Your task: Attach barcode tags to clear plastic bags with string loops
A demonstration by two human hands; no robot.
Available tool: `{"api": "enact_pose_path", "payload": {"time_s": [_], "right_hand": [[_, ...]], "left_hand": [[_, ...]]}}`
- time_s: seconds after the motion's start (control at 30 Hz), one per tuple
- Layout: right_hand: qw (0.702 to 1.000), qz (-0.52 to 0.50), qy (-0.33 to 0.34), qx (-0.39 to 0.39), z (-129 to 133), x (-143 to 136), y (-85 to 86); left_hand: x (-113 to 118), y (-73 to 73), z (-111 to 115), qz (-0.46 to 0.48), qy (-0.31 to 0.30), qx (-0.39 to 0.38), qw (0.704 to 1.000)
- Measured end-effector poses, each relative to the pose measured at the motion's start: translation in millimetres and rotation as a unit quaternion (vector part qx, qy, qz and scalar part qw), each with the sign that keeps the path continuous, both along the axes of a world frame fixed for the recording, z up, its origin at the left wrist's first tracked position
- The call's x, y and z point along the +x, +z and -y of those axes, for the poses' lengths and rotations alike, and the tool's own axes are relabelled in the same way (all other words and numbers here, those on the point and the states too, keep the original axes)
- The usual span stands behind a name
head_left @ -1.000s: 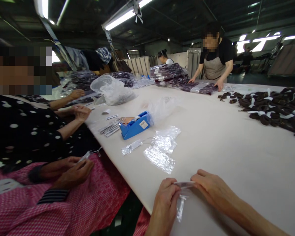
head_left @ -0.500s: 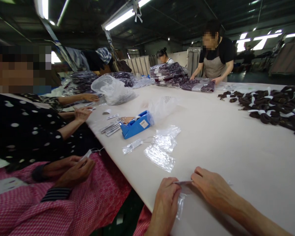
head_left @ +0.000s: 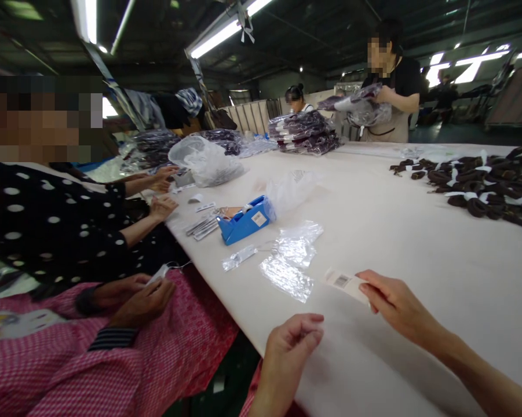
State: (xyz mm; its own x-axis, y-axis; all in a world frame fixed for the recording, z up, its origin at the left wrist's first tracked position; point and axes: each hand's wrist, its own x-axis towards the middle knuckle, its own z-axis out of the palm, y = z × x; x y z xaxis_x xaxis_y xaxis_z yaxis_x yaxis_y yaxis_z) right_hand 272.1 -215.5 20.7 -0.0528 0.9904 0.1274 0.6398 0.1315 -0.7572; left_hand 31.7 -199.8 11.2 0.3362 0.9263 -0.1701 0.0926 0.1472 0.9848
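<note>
My right hand (head_left: 395, 304) pinches a small white barcode tag in a clear sleeve (head_left: 345, 282) and holds it just above the white table (head_left: 417, 231), near several empty clear plastic bags (head_left: 287, 277). My left hand (head_left: 291, 344) hovers at the table's near edge with fingers loosely curled and nothing visible in it. A blue tape dispenser (head_left: 245, 219) lies further up the table.
Two seated co-workers at my left work at the table edge; the nearest one's hands (head_left: 132, 292) hold a small tag. A pile of dark rolled items (head_left: 482, 185) lies at the right. A standing person (head_left: 389, 87) lifts a bagged bundle beside stacked purple packs (head_left: 302, 132).
My hands have parted: the right one lifted the tagged sleeve up and away, the left let go. The standing person picked up a bagged bundle from the table.
</note>
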Motion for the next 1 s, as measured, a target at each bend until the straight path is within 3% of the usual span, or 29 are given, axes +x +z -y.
{"api": "enact_pose_path", "payload": {"time_s": [0.13, 0.3, 0.53, 0.83, 1.0], "right_hand": [[0.997, -0.051, -0.006, -0.049, 6, 9, 20.8], [0.995, -0.058, 0.053, -0.066, 17, 14, 42.5], [0.991, 0.012, 0.122, -0.055, 31, 26, 66.5], [0.991, 0.040, 0.125, -0.030, 30, 32, 68.1], [0.991, 0.036, 0.126, -0.035, 31, 32, 65.3]], "left_hand": [[6, 6.4, 5, 0.115, 0.014, -0.102, 0.988], [10, 9.7, 13, 0.096, -0.003, -0.119, 0.988], [9, 15.1, 15, 0.122, -0.024, -0.152, 0.980], [10, 16.9, 16, 0.145, -0.036, -0.144, 0.978], [5, 16.8, 15, 0.120, -0.083, -0.072, 0.987]]}}
